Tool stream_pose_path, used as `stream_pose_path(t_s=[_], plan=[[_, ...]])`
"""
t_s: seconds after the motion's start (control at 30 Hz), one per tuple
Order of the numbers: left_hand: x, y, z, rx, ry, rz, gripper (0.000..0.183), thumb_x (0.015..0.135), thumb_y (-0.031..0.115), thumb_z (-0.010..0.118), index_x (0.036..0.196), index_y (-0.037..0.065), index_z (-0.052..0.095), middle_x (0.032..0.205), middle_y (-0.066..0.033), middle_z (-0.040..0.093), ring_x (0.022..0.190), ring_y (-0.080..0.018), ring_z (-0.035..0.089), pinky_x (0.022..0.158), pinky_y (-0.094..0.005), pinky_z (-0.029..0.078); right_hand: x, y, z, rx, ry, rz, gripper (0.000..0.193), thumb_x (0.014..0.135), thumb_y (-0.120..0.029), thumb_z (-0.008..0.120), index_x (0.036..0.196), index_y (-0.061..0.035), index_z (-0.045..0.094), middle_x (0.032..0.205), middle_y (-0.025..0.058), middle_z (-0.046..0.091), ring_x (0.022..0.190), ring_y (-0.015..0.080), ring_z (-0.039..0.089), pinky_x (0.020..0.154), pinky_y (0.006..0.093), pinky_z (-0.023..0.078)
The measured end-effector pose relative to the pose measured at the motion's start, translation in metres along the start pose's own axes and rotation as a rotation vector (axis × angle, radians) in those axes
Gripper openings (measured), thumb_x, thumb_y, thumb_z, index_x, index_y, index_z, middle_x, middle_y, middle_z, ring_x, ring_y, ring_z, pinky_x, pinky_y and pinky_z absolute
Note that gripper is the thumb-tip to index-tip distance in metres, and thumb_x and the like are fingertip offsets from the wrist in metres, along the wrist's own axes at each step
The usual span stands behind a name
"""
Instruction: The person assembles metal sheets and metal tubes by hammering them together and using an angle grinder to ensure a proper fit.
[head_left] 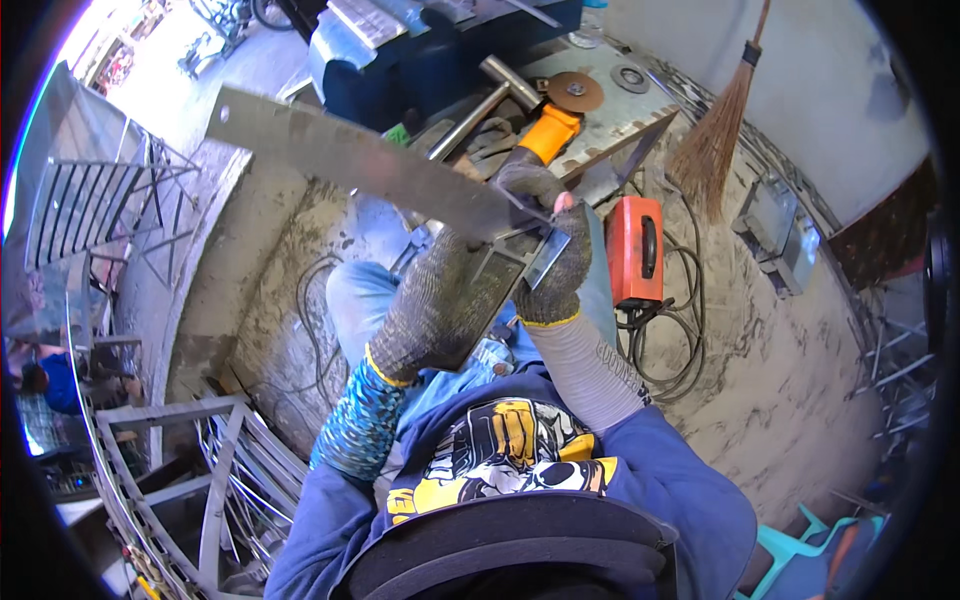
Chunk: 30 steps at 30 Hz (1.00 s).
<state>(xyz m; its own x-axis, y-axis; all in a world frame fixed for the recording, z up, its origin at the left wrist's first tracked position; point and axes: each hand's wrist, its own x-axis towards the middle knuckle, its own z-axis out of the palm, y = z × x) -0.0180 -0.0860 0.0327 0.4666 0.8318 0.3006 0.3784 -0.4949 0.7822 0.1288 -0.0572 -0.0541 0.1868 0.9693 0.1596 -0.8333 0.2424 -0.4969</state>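
Over my lap I hold a flat steel carpenter's square (360, 160), its long blade reaching to the upper left. My left hand (430, 300), in a dark grey knit glove, is closed around the shorter leg. My right hand (560, 255), gloved the same way with a bare thumb tip showing, is closed at the corner. A small grey metal piece (548, 258) with a shiny flat face sits at that corner between the hands. Whether it is separate from the square I cannot tell. Some fingers are hidden behind the metal.
Ahead, an orange angle grinder (550, 133), a hammer (480, 115) and a loose disc (630, 78) lie on a metal-topped table (610, 110). At right stand a red welding machine (636, 252) with coiled cables and a broom (715, 140). Metal frames (215, 480) crowd the lower left.
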Motion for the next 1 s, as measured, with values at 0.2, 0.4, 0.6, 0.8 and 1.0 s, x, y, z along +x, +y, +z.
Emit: stream_pose_path(t_s=[0.2, 0.4, 0.6, 0.8, 1.0], plan=[[0.005, -0.031, -0.036, 0.096, -0.265, -0.135, 0.045, 0.095, 0.021, 0.065, 0.134, 0.001, 0.055, 0.121, -0.027, 0.063, 0.119, -0.0355, 0.059, 0.097, -0.0435, 0.049, 0.0, 0.015, -0.001, 0.433, 0.147, 0.119, 0.055, 0.106, -0.045, 0.043, 0.132, 0.0012, 0.056, 0.127, 0.0188, 0.064, 0.111, 0.0322, 0.066, 0.098, 0.0463, 0.055], [-0.094, -0.165, -0.049, -0.137, -0.225, -0.384, 0.049, 0.097, 0.024, 0.063, 0.141, 0.006, 0.053, 0.134, -0.0258, 0.059, 0.129, -0.0338, 0.056, 0.106, -0.0434, 0.045, 0.004, 0.012, 0.04, -0.152, 0.108, -0.13, 0.058, 0.108, -0.047, 0.033, 0.132, 0.0012, 0.055, 0.13, 0.0169, 0.062, 0.116, 0.0287, 0.064, 0.101, 0.0437, 0.053], [-0.072, -0.183, -0.053, -0.197, -0.221, -0.348, 0.048, 0.098, 0.025, 0.063, 0.141, 0.006, 0.053, 0.134, -0.0258, 0.059, 0.128, -0.0341, 0.057, 0.105, -0.0435, 0.045, 0.012, 0.006, 0.055, 0.014, 0.033, -0.16, 0.058, 0.11, -0.046, 0.032, 0.136, 0.0002, 0.054, 0.13, 0.0152, 0.063, 0.116, 0.0274, 0.064, 0.1, 0.0415, 0.055], [-0.064, -0.193, -0.084, -0.228, -0.245, -0.278, 0.047, 0.098, 0.025, 0.063, 0.14, 0.006, 0.053, 0.133, -0.0259, 0.059, 0.127, -0.0343, 0.057, 0.105, -0.0437, 0.046, 0.018, 0.018, 0.018, -0.16, -0.081, -0.344, 0.051, 0.11, -0.038, 0.039, 0.143, -0.0002, 0.046, 0.138, 0.0148, 0.056, 0.122, 0.0229, 0.059, 0.106, 0.0391, 0.05], [-0.066, -0.181, -0.086, -0.253, -0.277, -0.23, 0.047, 0.098, 0.025, 0.063, 0.14, 0.006, 0.054, 0.132, -0.026, 0.06, 0.126, -0.0346, 0.058, 0.104, -0.0438, 0.046, 0.015, 0.032, -0.011, -0.856, 0.126, -0.69, 0.046, 0.109, -0.03, 0.043, 0.144, 0.0003, 0.043, 0.14, 0.0159, 0.052, 0.125, 0.0216, 0.055, 0.109, 0.0374, 0.046]])
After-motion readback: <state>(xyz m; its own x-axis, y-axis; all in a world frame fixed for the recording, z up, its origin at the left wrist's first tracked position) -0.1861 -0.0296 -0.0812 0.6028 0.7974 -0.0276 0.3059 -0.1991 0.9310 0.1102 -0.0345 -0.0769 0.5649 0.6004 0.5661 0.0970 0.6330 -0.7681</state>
